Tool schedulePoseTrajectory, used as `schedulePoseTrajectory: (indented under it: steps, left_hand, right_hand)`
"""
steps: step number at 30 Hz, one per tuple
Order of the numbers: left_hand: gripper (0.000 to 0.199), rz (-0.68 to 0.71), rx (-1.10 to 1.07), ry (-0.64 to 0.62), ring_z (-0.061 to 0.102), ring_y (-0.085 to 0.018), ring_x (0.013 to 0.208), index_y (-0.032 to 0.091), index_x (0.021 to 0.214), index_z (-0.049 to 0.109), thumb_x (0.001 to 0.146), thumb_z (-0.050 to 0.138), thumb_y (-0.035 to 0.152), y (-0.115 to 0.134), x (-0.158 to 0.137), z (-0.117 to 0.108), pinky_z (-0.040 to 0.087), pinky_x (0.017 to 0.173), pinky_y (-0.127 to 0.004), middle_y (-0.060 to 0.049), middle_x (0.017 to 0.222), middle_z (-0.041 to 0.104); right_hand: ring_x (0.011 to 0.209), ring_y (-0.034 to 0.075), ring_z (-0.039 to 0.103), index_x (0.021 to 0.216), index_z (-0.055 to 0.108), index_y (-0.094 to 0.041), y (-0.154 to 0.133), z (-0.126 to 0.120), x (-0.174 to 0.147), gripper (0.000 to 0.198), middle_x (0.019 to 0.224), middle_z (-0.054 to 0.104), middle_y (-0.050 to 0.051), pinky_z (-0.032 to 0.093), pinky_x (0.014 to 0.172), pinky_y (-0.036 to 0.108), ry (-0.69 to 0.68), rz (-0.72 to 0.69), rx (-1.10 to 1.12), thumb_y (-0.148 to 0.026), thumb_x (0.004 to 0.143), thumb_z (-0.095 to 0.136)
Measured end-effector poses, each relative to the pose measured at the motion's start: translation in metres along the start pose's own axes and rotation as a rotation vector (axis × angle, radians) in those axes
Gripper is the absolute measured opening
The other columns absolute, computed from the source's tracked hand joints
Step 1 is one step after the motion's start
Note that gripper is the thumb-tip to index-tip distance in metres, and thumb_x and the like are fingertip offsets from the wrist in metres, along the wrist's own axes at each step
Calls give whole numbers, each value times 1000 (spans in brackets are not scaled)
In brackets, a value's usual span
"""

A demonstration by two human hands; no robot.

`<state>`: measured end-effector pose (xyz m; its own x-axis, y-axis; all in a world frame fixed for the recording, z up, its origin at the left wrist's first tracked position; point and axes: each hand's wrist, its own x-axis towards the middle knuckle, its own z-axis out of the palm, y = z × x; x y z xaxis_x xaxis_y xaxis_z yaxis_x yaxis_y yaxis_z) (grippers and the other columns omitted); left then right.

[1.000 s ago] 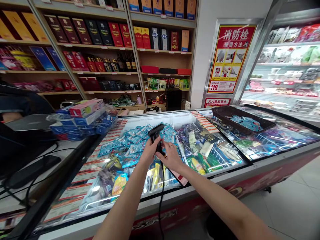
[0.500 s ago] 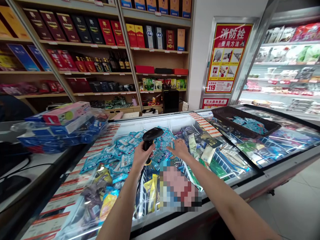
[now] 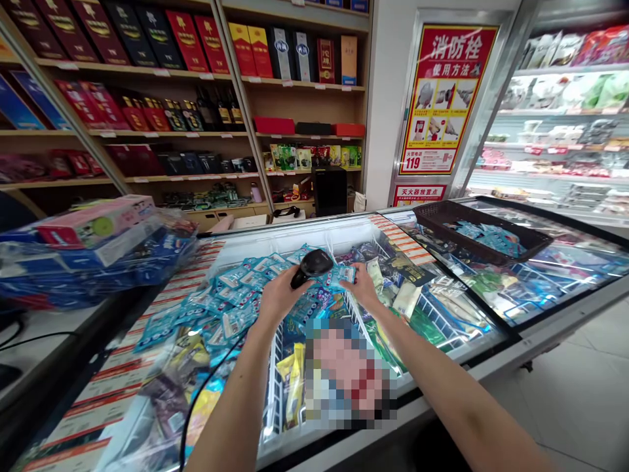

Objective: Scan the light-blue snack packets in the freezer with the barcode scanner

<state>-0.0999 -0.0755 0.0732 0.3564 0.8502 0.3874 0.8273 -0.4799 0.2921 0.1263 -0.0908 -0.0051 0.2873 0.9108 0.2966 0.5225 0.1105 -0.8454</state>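
Note:
A black barcode scanner [image 3: 315, 262] is gripped in my left hand [image 3: 281, 294], its head tilted toward the right. Its cable hangs down past my left forearm. My right hand [image 3: 362, 287] pinches a small light-blue packet [image 3: 341, 275] close to the scanner's head. Many similar blue packets [image 3: 230, 288] lie spread over the glass top of a chest freezer to the left of and behind my hands. Under the glass, yellow bags [image 3: 292, 383] stand in a white wire basket. A pixelated patch covers something in front of my hands.
On the freezer's right part sits a dark plastic tray [image 3: 432, 219] with more blue packets in it. Plastic-wrapped boxes [image 3: 103, 252] are piled on the counter at left. Shelves of boxed goods [image 3: 187, 131] stand behind, and a lit chiller [image 3: 565, 131] is at right.
My left hand has turned the scanner, so its head now points more to the right. My right hand has lifted a blue packet up beside it. The whole view has shifted slightly.

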Motion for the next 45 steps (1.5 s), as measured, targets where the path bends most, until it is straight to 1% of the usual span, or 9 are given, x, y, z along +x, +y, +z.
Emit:
schedulePoseTrajectory:
  steps: [2,5,7,10,15,21,27,34,45]
  left_hand:
    - [44,21,-40,27,60,-19,81,24,108,55,80,42,56,3,-6,5,36,59,-24,-3,91,65]
    - [40,74,-52,62,60,-18,83,24,107,55,80,45,51,5,-11,13,39,63,-24,-3,94,65]
    - [37,100,-32,53,59,-18,84,24,105,55,79,47,48,5,-12,18,40,65,-24,-2,94,64]
    - [35,173,15,9,60,-18,87,25,106,54,78,48,46,3,-13,22,41,67,-25,-1,98,64]
    - [36,254,99,-48,60,-18,89,28,111,50,78,48,42,5,-19,23,41,66,-25,0,105,63]
    - [38,320,167,-32,60,-17,85,30,116,49,79,48,40,12,-23,21,38,60,-26,1,104,62]
    - [37,296,100,-5,60,-17,87,27,111,53,79,47,45,9,-22,20,40,62,-25,0,103,62]
    - [39,248,58,-31,60,-18,93,28,112,52,77,50,45,5,-20,25,42,68,-25,0,106,62]
    - [41,243,55,-39,60,-20,93,27,110,54,75,51,47,10,-21,25,42,68,-25,-2,107,63]
  right_hand:
    - [64,16,57,109,45,-23,3,-8,-3,50,75,60,-4,46,64,30,6,-2,83,-40,67,65]
    - [64,15,58,110,47,-23,4,-15,-8,47,84,62,-1,49,57,29,27,30,255,-42,69,62]
    - [65,15,58,108,50,-23,6,-16,-10,44,90,62,1,51,54,29,26,53,374,-44,71,61]
    - [65,15,59,99,55,-21,9,-15,-9,37,88,62,2,52,53,29,32,61,458,-46,72,59]
    - [68,18,62,95,58,-21,18,-13,-2,32,82,63,3,53,56,30,96,50,419,-45,74,57]
    - [68,16,62,96,58,-21,23,-18,0,31,84,65,2,53,64,31,53,10,462,-39,71,60]
    - [66,16,62,95,58,-20,21,-18,-3,29,82,65,1,52,64,29,22,12,424,-40,74,57]
    - [65,19,64,95,58,-21,29,-12,1,28,74,65,0,49,60,29,90,76,319,-39,74,56]
    - [66,19,63,96,58,-22,26,-14,-2,25,74,64,0,50,67,33,152,37,273,-36,75,55]
